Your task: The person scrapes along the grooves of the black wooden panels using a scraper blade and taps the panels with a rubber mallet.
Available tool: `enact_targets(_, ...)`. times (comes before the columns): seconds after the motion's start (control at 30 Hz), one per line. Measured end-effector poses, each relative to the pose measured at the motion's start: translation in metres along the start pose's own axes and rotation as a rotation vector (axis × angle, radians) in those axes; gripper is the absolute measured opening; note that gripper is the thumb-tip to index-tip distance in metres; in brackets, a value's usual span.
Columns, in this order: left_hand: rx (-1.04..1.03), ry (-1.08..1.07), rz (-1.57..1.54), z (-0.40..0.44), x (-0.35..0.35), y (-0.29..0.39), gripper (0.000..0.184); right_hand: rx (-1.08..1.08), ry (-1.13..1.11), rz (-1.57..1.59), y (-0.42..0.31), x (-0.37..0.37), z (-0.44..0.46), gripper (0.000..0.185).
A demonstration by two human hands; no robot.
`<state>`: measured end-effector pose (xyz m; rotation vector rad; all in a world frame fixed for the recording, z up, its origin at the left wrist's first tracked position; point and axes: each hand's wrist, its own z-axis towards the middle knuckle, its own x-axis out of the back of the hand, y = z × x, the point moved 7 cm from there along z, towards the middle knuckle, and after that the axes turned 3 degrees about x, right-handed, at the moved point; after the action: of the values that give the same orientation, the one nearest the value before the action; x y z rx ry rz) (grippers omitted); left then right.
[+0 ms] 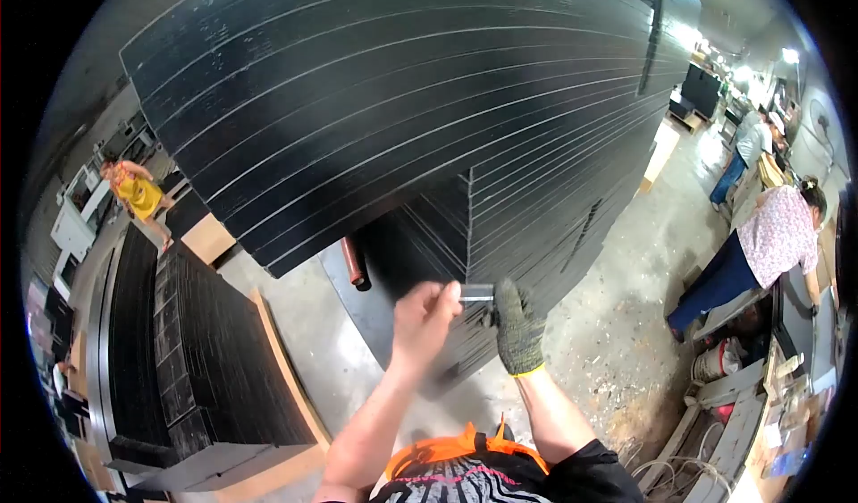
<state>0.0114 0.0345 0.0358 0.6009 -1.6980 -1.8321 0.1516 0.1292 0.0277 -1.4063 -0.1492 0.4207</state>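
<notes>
My left hand [424,321] is bare and pinches one end of a small flat metallic piece [475,293]. At the piece's other end is my right hand [518,329], in a dark knitted glove with a yellow cuff, its fingers together and pointing up. Just beyond both hands rises a large stack of black boards [384,101] with pale edge lines. Below the stack's overhang, to the left of my hands, a reddish-brown roll [355,263] is partly visible.
Another stack of black boards [232,351] stands at left on a wooden base. A person in yellow [136,190] is at far left. On the right, a person in a patterned top [778,235] leans over a bench, near a white bucket [715,361] and a wooden frame [706,436].
</notes>
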Motion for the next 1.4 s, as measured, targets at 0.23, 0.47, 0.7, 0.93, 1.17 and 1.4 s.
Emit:
enact_targets(0.23,-0.119,0.07,0.038,0.018,0.008,0.074,0.031,0.12,-0.05,0.159,-0.071,-0.023,0.023,0.038)
enact_targets(0.47,0.061,0.075,0.265,-0.004,0.012,-0.017,0.037,-0.027,-0.068,0.078,0.02,-0.002,-0.012,0.035)
enact_targets(0.7,-0.144,0.143,0.142,0.006,0.013,0.067,0.032,0.303,-0.033,-0.122,-0.057,-0.016,0.015,0.031)
enact_targets(0.93,-0.042,0.117,0.289,-0.001,0.006,0.01,0.031,-0.059,-0.071,0.059,0.016,0.001,-0.01,0.033)
enact_targets(1.17,-0.146,0.155,0.062,0.014,0.01,0.108,0.027,0.055,-0.173,0.183,-0.102,-0.021,0.026,0.031)
enact_targets(1.4,-0.112,0.167,0.03,0.011,0.013,0.065,0.027,0.021,-0.205,0.129,-0.045,-0.019,0.009,0.035)
